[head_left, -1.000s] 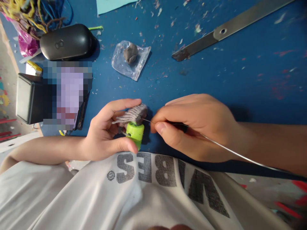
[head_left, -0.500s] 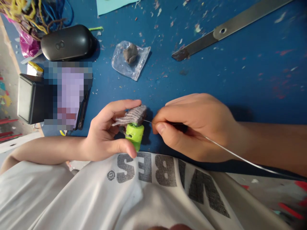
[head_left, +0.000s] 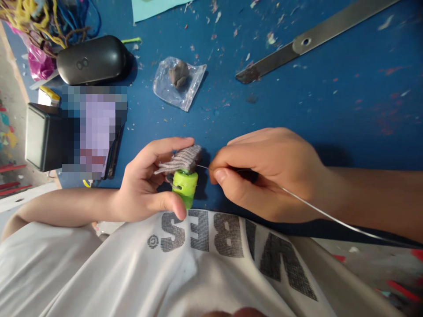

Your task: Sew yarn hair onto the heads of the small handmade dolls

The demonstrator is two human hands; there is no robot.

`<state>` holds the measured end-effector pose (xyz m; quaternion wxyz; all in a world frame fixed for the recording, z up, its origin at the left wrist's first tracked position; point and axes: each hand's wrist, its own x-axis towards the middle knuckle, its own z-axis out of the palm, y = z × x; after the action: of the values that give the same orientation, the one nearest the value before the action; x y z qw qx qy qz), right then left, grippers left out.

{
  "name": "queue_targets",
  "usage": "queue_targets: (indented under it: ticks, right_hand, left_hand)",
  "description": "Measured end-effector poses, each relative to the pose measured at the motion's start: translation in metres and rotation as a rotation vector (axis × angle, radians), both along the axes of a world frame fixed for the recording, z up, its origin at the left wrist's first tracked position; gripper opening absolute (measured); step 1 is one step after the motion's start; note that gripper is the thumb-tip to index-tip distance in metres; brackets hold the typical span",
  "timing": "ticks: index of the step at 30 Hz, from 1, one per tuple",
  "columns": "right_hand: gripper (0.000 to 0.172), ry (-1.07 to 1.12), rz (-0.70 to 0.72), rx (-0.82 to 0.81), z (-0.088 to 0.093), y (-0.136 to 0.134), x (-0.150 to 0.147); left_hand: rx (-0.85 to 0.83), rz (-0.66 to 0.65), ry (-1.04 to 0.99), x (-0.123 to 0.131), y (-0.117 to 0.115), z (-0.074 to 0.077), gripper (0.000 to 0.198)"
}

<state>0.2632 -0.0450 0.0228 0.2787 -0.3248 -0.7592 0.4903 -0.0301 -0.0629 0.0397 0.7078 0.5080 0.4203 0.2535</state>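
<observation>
My left hand [head_left: 148, 180] is closed round a small bright green cylinder [head_left: 185, 184], thumb below and index finger stretched along the top. Grey yarn [head_left: 181, 159] lies in several strands over the cylinder's upper end, under that index finger. A thin pale wire or cord [head_left: 202, 167] leaves the yarn and runs to my right hand [head_left: 264, 176], whose thumb and index finger pinch it. Past the palm, the white cord [head_left: 317, 210] trails off along my right forearm to the right edge. A small gap separates the two hands. The fingers behind the cylinder are partly hidden.
On the blue table [head_left: 330, 119] are a clear zip bag [head_left: 165, 90] with a grey-brown lump, a flat metal blade [head_left: 280, 60], a black case [head_left: 94, 60], a dark box [head_left: 42, 136], a blurred-out purple object [head_left: 97, 127] and tangled yarn [head_left: 39, 20]. Small scraps are scattered about.
Almost nothing differs. Both hands keep their hold, and the view has shifted very slightly.
</observation>
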Motion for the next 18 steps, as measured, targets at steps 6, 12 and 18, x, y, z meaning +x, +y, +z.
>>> queue_targets:
  ticks: [6, 12, 18]
  right_hand:
    - [0.038, 0.002, -0.026, 0.015, 0.001, 0.000, -0.001]
    - [0.036, 0.064, -0.092, 0.082, -0.003, -0.001, -0.001]
    - [0.026, 0.066, -0.139, 0.103, 0.004, -0.002, 0.004]
  left_hand:
    - [0.009, 0.000, -0.026, 0.001, 0.001, 0.000, 0.080]
    - [-0.029, 0.033, -0.053, 0.006, 0.005, 0.003, 0.074]
    - [-0.049, -0.026, -0.145, 0.003, 0.008, -0.007, 0.064]
